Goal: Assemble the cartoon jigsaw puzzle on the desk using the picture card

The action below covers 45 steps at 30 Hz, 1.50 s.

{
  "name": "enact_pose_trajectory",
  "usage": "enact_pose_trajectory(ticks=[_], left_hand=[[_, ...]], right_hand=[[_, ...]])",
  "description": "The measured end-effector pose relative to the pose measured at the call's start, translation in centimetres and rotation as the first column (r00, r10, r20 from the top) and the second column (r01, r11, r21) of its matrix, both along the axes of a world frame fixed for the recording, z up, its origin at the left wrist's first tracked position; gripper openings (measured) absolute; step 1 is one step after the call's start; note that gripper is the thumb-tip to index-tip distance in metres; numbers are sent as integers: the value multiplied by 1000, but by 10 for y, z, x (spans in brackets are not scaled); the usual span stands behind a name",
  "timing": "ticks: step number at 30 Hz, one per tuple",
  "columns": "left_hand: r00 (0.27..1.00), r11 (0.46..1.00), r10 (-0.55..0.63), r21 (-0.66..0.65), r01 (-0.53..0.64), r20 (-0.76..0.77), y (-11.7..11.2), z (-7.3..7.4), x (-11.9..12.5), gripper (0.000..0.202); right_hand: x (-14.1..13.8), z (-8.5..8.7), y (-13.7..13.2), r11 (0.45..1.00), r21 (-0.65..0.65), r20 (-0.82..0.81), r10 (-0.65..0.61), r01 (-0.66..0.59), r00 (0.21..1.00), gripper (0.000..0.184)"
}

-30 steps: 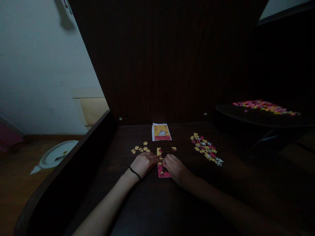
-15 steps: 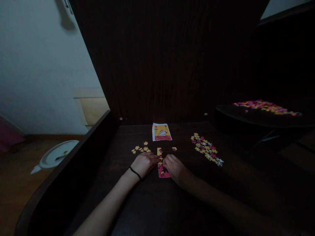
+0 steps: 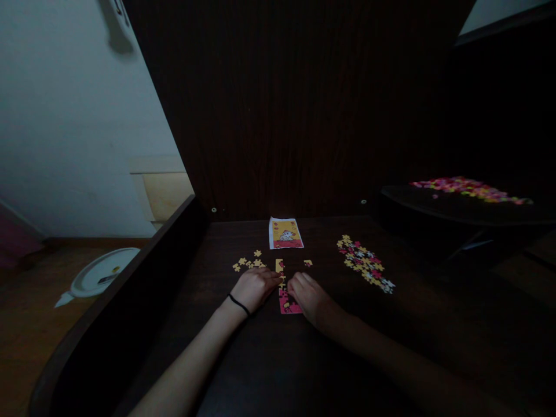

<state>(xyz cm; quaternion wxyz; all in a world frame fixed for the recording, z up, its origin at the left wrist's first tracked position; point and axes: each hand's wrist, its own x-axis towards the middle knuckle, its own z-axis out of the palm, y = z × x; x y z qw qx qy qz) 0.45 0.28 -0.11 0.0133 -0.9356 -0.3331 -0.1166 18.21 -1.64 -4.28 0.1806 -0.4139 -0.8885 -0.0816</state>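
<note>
A partly joined jigsaw strip (image 3: pixel 290 307) lies on the dark table, pink along its bottom and yellow farther up. From the left, my left hand (image 3: pixel 256 285), with a black band at the wrist, has its fingertips pressed together on the yellow puzzle pieces (image 3: pixel 279 265) of the column. My right hand (image 3: pixel 310 294) is curled at the column's right side, its fingers closed; whatever they hold is hidden. Just beyond that hand lies a loose yellow corner piece (image 3: pixel 308 263). Behind the strip is a picture sheet (image 3: pixel 286 233) showing a white figure on yellow and pink.
Loose yellow pieces (image 3: pixel 243 262) lie beyond my left hand. A larger spread of mixed pieces (image 3: pixel 362 260) is at the right. Dark panels (image 3: pixel 174 231) bound the table left and back. Pink and yellow bits (image 3: pixel 471 188) cover a shelf at far right; a white lid-like object (image 3: pixel 102 272) is at lower left.
The top yellow pieces of the column have shifted slightly left, out of line with the pink part. Both hands stay in nearly the same place.
</note>
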Motion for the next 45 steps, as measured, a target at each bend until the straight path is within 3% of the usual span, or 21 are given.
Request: enact_pose_trajectory(ticks=[13, 19, 28, 37, 45], left_hand=[[999, 1000, -6, 25, 7, -38, 2, -3, -1, 24], [999, 1000, 1, 15, 0, -42, 3, -2, -1, 26], [994, 999, 30, 14, -31, 103, 0, 0, -3, 23], [984, 993, -41, -105, 59, 171, -5, 7, -5, 20], [987, 987, -37, -151, 60, 156, -6, 5, -4, 20]], right_hand=[[0, 6, -1, 998, -65, -34, 3, -6, 999, 11], [-1, 6, 0, 1000, -20, 34, -15, 16, 999, 12], [0, 6, -1, 999, -27, 1, -22, 22, 1000, 12], [0, 9, -3, 999, -40, -22, -9, 8, 1000, 15], [0, 10, -3, 1000, -25, -15, -15, 14, 1000, 14]])
